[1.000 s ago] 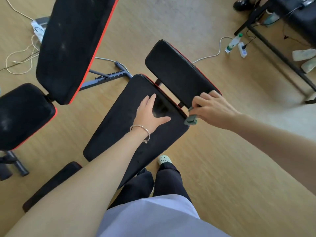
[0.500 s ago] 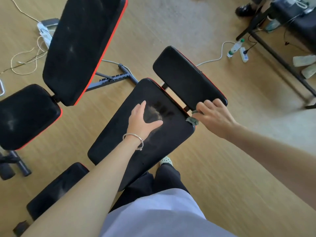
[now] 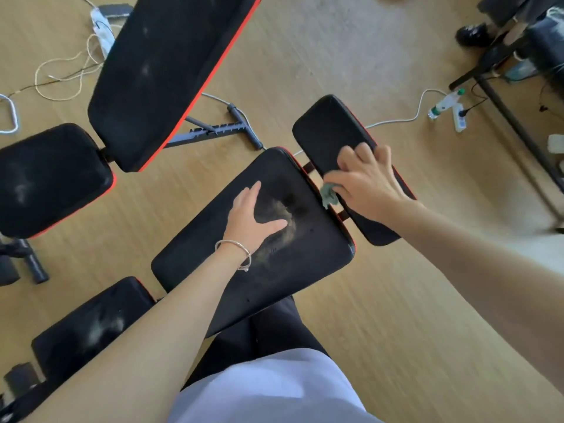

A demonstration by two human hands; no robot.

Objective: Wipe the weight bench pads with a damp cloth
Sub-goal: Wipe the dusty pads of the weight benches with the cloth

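- Cloth [image 3: 329,195]: small, green, bunched at the gap between the long pad [image 3: 305,270] and the short pad [image 3: 323,129], under the right hand's thumb.
- Right hand [image 3: 364,181]: blurred, with fingers spread on the short pad. Whether it pinches the cloth or only presses it cannot be told.
- Left hand [image 3: 250,218]: flat, fingers straight, thumb out, resting on the long pad and holding nothing.
- Step in hand, as judged: wiping the short pad.
- Done: no pad can be confirmed as finished.
- Outstanding: a pale dust smear [image 3: 283,221] lies on the long pad beside the left thumb. The second bench's back pad [image 3: 171,65] and seat pad [image 3: 45,178], and the near-left pad [image 3: 88,328], show grey marks.
- Assessment: early stage, with most surfaces left.
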